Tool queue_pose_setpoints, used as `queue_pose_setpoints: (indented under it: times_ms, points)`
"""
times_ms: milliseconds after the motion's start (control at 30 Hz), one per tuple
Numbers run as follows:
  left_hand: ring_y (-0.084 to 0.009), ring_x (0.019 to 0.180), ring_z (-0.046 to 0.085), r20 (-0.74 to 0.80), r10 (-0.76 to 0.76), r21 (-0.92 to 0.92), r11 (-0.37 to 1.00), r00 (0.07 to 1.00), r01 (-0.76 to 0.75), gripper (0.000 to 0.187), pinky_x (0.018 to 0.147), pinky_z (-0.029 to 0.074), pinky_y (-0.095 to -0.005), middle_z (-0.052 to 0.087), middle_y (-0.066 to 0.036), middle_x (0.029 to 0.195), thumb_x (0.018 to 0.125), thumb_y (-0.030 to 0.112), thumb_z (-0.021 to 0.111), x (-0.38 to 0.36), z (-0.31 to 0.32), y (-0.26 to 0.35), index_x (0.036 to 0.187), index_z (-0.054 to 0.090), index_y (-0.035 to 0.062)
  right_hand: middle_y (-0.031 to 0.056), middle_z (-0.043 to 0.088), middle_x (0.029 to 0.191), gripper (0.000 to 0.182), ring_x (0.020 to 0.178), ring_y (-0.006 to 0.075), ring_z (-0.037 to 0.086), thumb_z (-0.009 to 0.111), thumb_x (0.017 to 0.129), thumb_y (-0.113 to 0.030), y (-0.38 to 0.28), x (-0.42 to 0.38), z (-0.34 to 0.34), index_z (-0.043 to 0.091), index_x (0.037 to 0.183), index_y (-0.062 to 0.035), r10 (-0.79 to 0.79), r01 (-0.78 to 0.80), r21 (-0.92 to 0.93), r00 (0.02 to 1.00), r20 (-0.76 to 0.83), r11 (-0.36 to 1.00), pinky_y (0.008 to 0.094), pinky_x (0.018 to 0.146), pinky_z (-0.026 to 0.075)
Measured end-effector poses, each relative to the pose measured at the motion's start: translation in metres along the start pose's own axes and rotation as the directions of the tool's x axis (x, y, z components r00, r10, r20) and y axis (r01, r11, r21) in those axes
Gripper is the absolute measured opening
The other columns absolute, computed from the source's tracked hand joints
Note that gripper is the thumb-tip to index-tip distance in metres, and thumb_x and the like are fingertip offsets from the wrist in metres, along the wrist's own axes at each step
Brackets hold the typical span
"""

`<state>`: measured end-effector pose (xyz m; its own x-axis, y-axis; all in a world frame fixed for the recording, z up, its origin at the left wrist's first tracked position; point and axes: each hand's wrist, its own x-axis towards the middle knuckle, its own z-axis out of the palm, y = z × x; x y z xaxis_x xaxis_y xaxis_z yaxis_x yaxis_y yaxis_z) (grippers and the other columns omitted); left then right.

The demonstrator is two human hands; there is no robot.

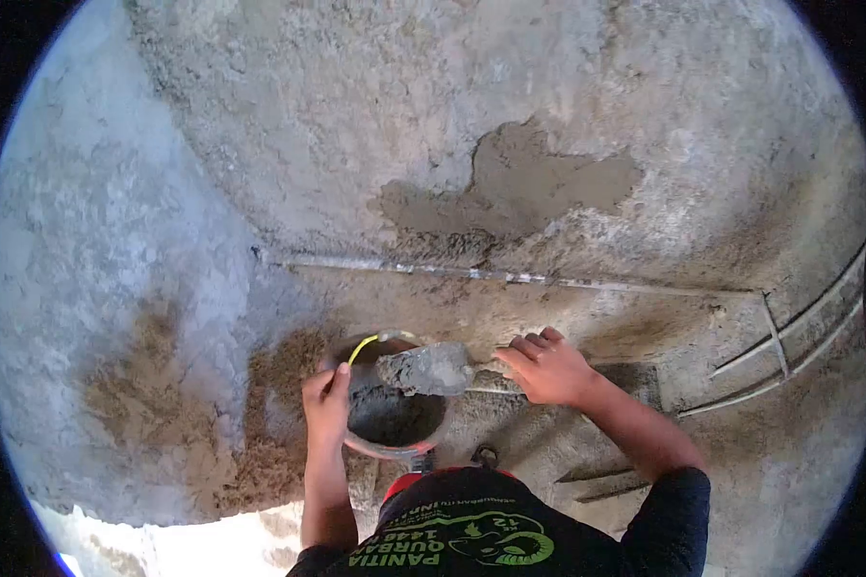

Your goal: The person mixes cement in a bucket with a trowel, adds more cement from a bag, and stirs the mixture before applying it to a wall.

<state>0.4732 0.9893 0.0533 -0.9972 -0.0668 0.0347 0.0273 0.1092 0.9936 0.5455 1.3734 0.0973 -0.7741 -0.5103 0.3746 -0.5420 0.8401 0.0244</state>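
Observation:
My left hand (326, 402) is closed on the yellow-green handle (358, 350) of a bucket (394, 450). Wet grey mortar (390, 415) lies inside the bucket. In my right hand (547, 369) is a trowel (431, 369), its blade pointing left over the bucket's opening. Mortar clings to the blade, and my fingers wrap round the handle end, which they mostly hide.
A patch of wet mortar (553, 181) spreads over the rough wall (356, 106) ahead. Along the wall's foot runs a long thin pole (625, 286). A ladder-like frame (787, 348) is at the right, and loose sand (284, 385) lies left of the bucket.

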Motion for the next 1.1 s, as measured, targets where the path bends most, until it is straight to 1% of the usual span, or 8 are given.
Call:
queue_pose_setpoints:
  times_ms: [267,400,533,600,633,733,900,1100]
  points:
    - [-0.0071,0.047,0.030,-0.083,-0.124,-0.098,0.988,0.989,0.116,0.051,0.043,0.028,-0.0291,0.036,0.007,0.053,0.097,0.018,0.069,-0.012,-0.028,-0.024,0.056,0.041,0.0101,0.0027,0.064,0.088,0.037,0.076,0.0217,0.067,0.076,0.079,-0.019,0.010,0.007,-0.047,0.067,0.113,-0.0105,-0.296,0.283,-0.087,0.918,-0.265,0.955,0.0355,0.064,0.053]
    - [-0.0124,0.052,0.029,-0.091,-0.079,0.003,0.997,0.993,0.079,0.051,0.078,0.048,-0.0338,0.037,0.003,0.052,0.095,0.012,0.069,-0.008,-0.040,-0.054,0.055,0.040,0.0019,0.0103,0.067,0.102,0.029,0.092,0.0309,0.068,0.074,0.077,-0.012,0.000,0.025,-0.077,0.068,0.105,-0.0061,-0.262,0.234,-0.119,0.808,-0.528,0.965,0.0438,0.076,0.054]
    - [-0.0049,0.042,0.033,-0.127,0.068,-0.060,0.995,0.990,-0.076,0.045,0.038,0.023,-0.0278,0.035,0.008,0.054,0.099,0.018,0.067,-0.008,-0.054,-0.083,0.062,0.041,0.0145,0.0166,0.065,0.104,0.041,0.091,0.0379,0.065,0.073,0.087,-0.027,0.000,0.037,-0.080,0.060,0.117,-0.0029,-0.330,0.342,-0.130,0.629,-0.704,0.931,0.0508,0.075,0.053]
    - [-0.0138,0.052,0.035,-0.117,-0.043,-0.009,0.999,0.992,0.043,0.044,0.120,0.021,-0.0463,0.039,0.000,0.054,0.094,0.014,0.070,-0.012,-0.064,-0.071,0.059,0.045,0.0019,0.0177,0.065,0.101,0.047,0.089,0.0393,0.065,0.071,0.090,-0.038,0.001,0.038,-0.066,0.056,0.119,-0.0034,-0.347,0.378,-0.124,0.607,-0.715,0.918,0.0522,0.074,0.052]
    - [-0.0145,0.054,0.041,-0.133,-0.050,0.024,0.998,0.990,0.054,0.038,0.121,0.019,-0.0458,0.044,-0.001,0.056,0.093,0.015,0.071,-0.006,-0.072,-0.089,0.063,0.053,0.0009,0.0171,0.066,0.099,0.045,0.089,0.0390,0.065,0.070,0.091,-0.039,-0.006,0.041,-0.059,0.056,0.115,-0.0042,-0.260,0.354,-0.041,0.599,-0.757,0.934,0.0523,0.072,0.051]
    - [-0.0151,0.055,0.041,-0.258,0.013,0.086,0.996,0.966,0.009,0.037,0.112,0.031,-0.0393,0.043,-0.002,0.057,0.092,0.017,0.073,-0.006,-0.080,-0.108,0.064,0.055,0.0005,0.0160,0.065,0.091,0.037,0.084,0.0360,0.064,0.069,0.092,-0.037,0.010,0.061,-0.023,0.052,0.103,-0.0059,-0.125,0.315,0.071,0.561,-0.818,0.946,0.0491,0.070,0.050]
    - [-0.0102,0.056,0.035,-0.166,-0.088,-0.038,0.996,0.982,0.083,0.047,0.052,0.028,-0.0369,0.037,0.003,0.057,0.097,0.021,0.069,-0.019,-0.091,-0.073,0.061,0.049,0.0000,0.0255,0.066,0.094,0.024,0.085,0.0503,0.063,0.058,0.097,-0.023,0.012,0.093,0.058,0.056,0.111,-0.0038,0.769,-0.620,0.457,0.475,-0.427,0.637,0.0567,0.071,0.049]
    - [-0.0101,0.052,0.034,-0.166,-0.278,-0.121,0.958,0.946,0.260,0.046,0.049,0.028,-0.0306,0.038,0.003,0.055,0.097,0.022,0.069,-0.031,-0.112,-0.045,0.061,0.049,0.0019,0.0323,0.066,0.102,0.036,0.099,0.0528,0.063,0.049,0.103,-0.029,-0.131,-0.039,0.186,0.059,0.119,0.0022,0.850,-0.703,0.595,0.523,0.063,0.389,0.0552,0.086,0.051]
